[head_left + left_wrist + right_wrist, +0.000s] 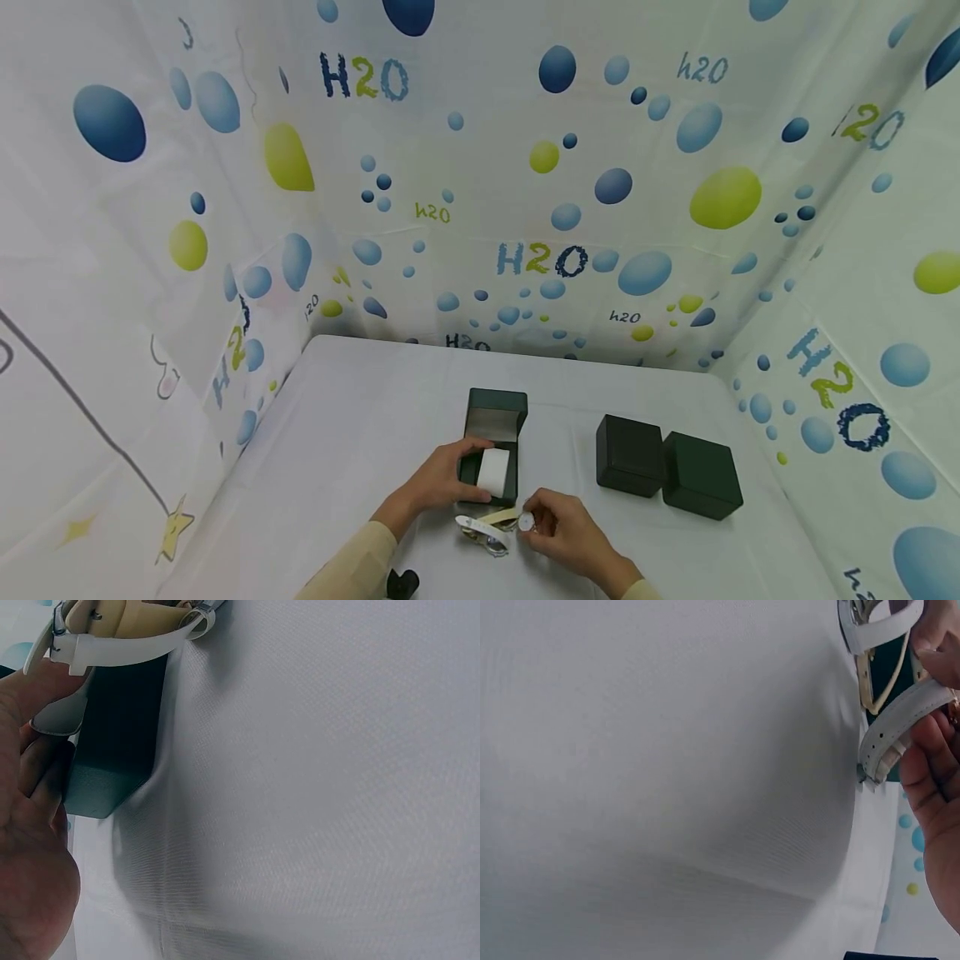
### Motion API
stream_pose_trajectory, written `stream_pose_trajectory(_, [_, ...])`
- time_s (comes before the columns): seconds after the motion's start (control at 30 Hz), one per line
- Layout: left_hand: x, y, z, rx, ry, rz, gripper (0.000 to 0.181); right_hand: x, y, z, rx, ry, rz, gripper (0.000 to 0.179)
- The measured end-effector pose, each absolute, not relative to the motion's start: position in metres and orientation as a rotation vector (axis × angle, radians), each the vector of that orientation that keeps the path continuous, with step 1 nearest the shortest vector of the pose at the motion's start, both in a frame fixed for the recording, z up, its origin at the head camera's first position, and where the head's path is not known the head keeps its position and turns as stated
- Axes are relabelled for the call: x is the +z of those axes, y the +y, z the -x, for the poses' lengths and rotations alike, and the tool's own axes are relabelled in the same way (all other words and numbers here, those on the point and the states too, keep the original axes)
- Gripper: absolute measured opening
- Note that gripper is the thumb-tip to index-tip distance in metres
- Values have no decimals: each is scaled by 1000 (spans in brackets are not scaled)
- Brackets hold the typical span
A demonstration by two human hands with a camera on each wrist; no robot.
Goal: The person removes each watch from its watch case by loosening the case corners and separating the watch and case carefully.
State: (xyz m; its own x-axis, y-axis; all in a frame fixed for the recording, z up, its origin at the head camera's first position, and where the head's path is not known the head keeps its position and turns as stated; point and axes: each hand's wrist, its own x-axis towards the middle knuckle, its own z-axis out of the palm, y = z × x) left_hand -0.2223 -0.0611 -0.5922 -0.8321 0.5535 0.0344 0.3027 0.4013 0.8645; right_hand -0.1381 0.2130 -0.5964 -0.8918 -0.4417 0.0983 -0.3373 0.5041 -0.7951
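An open dark green watch box [497, 402] stands on the white table with its lid raised at the back. Inside it sits a white watch cushion [492, 472], which my left hand [438, 479] grips between thumb and fingers. To the right, my right hand [566, 529] pinches a watch with a white strap [907, 712] and a pale round dial [527, 522]. Watches with white and cream straps [483, 533] lie together in front of the box, between the hands. The left wrist view shows the white strap [127, 651] near the box's side [120, 735].
Two closed boxes stand side by side at the right, one black [628, 456] and one dark green [702, 477]. A small black object [402, 584] is near the left forearm. A bubble-printed curtain [480, 167] surrounds the table's back and sides.
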Motion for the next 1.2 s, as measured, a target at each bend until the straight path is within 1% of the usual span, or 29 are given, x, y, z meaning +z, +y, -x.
stream_pose_trajectory(0.33, [-593, -60, 223, 1416, 2389, -746, 79, -604, 208, 135, -1333, 2511, 706, 16])
stream_pose_trajectory(0.47, [-594, -61, 223, 1396, 2418, -745, 79, -605, 207, 135, -1346, 2551, 749, 18])
stream_pose_trajectory(0.73, [-587, -60, 222, 1310, 2496, -738, 78, -604, 209, 136, -1358, 2571, 822, 28])
stream_pose_trajectory(1.03, [-587, -57, 222, 1231, 2667, -792, 72, -589, 203, 154, -1346, 2809, 951, 23])
stream_pose_trajectory(1.2, [-587, -57, 221, 1205, 2738, -814, 70, -580, 196, 167, -1320, 2924, 960, 18])
